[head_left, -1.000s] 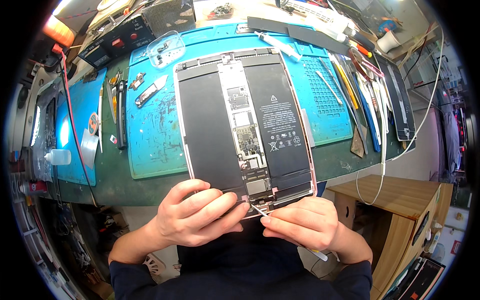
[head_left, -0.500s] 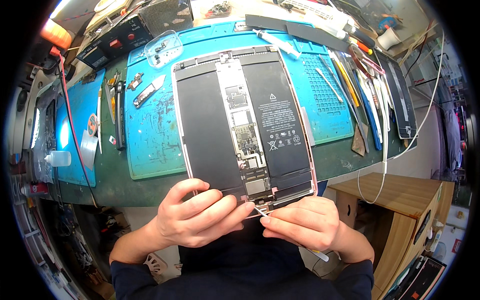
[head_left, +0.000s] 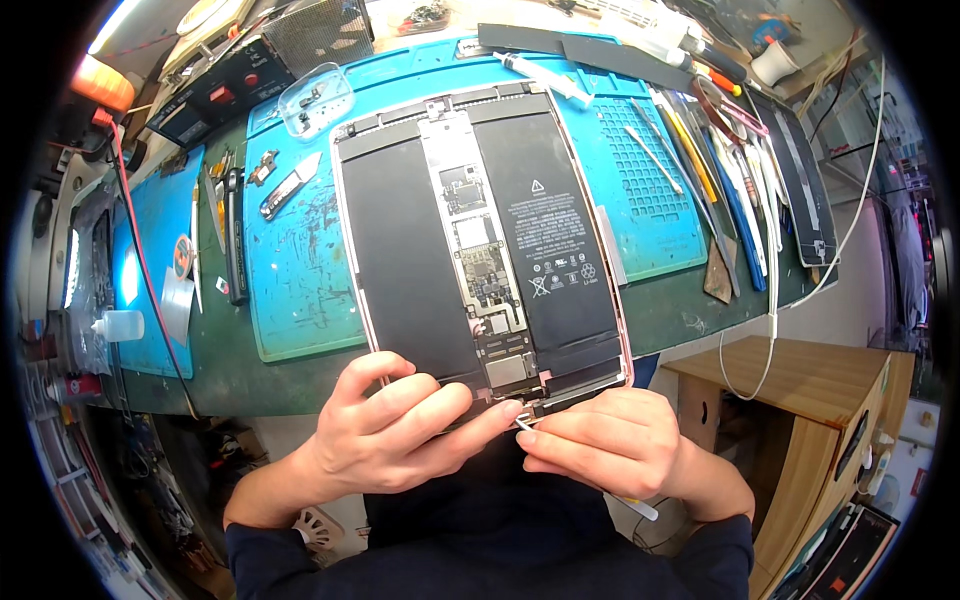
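An opened tablet (head_left: 400, 230) lies with its batteries and long central circuit board (head_left: 485, 265) bared, its near end reaching past the bench's front edge. My left hand (head_left: 395, 425) is curled over the near left corner, with one fingertip pressed at the bottom middle of the frame, beside the connector area. Closed round a slim silver tool (head_left: 641, 508) with a flat rounded end, my right hand (head_left: 610, 442) rests by the near right corner. The tool's thin tip meets the tablet's near edge next to my left fingertip. My fingers hide its middle and the exact contact.
Under the tablet is a blue work mat (head_left: 300, 300). A clear tray (head_left: 316, 102) of small parts and a syringe (head_left: 545, 80) lie beyond it. Many hand tools (head_left: 715, 190) lie on the right, near a white cable (head_left: 773, 300). A wooden cabinet (head_left: 790, 375) stands lower right.
The tablet and bench appear slightly farther left and up in the picture. My left fingertip has slid a little right along the tablet's near edge, closer to the tool tip.
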